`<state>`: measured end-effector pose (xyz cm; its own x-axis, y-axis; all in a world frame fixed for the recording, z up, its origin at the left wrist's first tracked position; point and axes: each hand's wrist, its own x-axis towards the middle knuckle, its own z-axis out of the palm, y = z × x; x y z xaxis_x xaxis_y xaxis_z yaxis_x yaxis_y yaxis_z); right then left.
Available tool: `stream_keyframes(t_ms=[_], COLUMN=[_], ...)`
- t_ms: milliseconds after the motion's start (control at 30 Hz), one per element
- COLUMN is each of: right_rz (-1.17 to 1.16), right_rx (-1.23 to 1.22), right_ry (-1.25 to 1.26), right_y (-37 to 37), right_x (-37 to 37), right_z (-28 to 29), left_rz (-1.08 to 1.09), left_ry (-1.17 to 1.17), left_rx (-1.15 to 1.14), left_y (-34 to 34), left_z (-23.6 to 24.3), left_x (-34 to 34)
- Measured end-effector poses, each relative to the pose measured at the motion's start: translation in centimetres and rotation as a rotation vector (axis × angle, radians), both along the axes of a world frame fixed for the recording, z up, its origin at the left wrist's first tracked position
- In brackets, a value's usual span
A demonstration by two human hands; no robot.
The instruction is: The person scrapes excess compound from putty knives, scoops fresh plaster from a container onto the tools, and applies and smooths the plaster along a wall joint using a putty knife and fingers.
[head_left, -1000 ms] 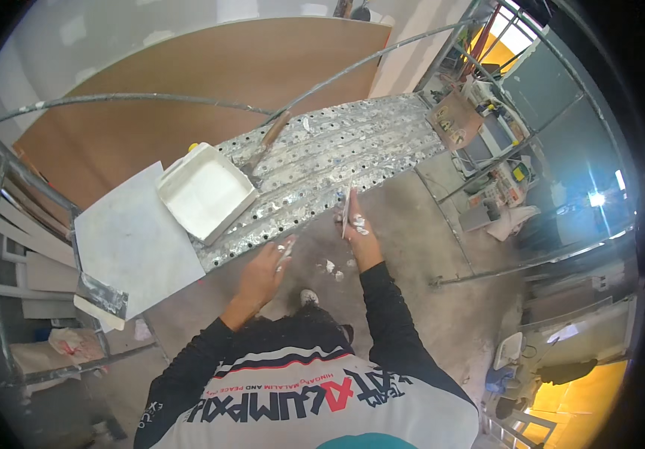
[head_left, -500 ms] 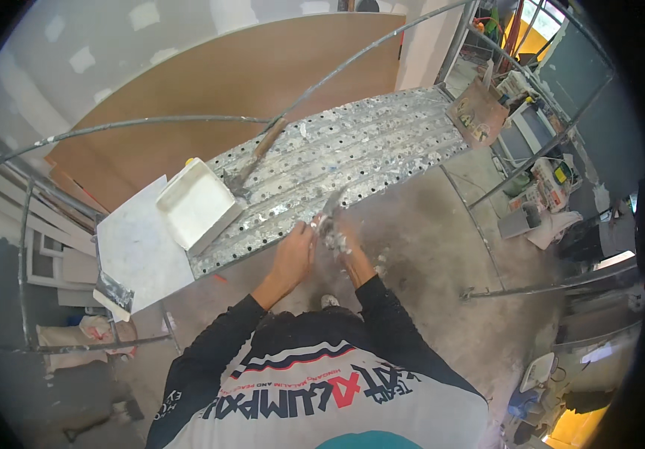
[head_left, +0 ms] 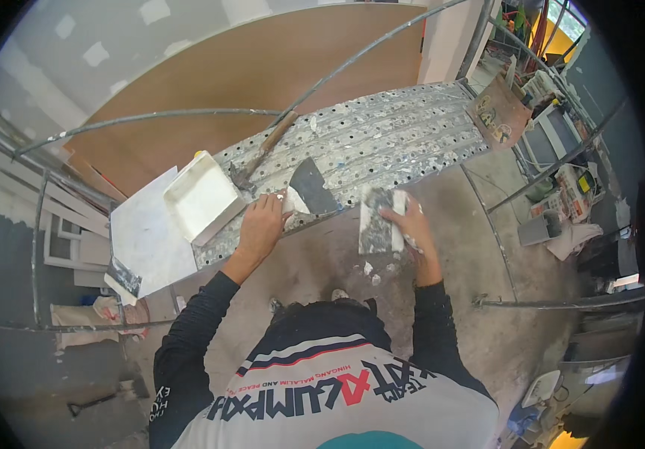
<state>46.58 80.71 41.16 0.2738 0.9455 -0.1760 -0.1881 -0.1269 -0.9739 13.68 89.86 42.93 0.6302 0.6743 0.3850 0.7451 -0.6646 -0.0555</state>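
My left hand (head_left: 263, 224) is closed round a putty knife (head_left: 313, 185), whose wide dark grey blade, with white filler on it, reaches over the front edge of the metal scaffold plank (head_left: 405, 123). In my right hand (head_left: 416, 228) is a plaster-smeared rectangular plate (head_left: 377, 224), held past the plank's front edge with its face up and the thumb on top. The two tools are apart. Left of my left hand, a white rectangular tub (head_left: 206, 198) stands partly on a white board (head_left: 150, 232).
A hammer-like tool with a wooden handle (head_left: 276, 141) lies behind the tub. Another grey-and-white blade (head_left: 123, 280) rests at the board's near corner. Scaffold tubes (head_left: 165, 114) cross behind and beside the plank. A brown paper bag (head_left: 498, 112) sits at its far right end.
My hands were close together in front of the plank. They have moved apart, the left toward the tub and the right outward, and both tools now show plainly.
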Motion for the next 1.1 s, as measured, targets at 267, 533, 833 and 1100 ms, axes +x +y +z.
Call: stream_keyframes(t_ms=[267, 533, 833, 1100], right_rz=[-0.209, 0.162, 0.088, 0.604], right_rx=[0.415, 0.2, 0.321, 0.758], right_ry=[-1.139, -0.655, -0.816, -1.586], right_y=[9.1, 8.4, 4.8, 3.1], right_x=[-3.4, -9.7, -8.3, -7.5], right_z=[-3.3, 0.9, 1.1, -3.9], left_rz=[-0.043, -0.016, 0.116, 0.331], left_ry=[0.048, 0.094, -0.015, -0.388], left_rx=[0.016, 0.032, -0.055, -0.397], left_y=[-1.0, -1.2, -1.8, -5.6], left_z=[1.9, 2.0, 0.9, -7.0], left_x=[1.0, -0.3, -1.2, -1.3])
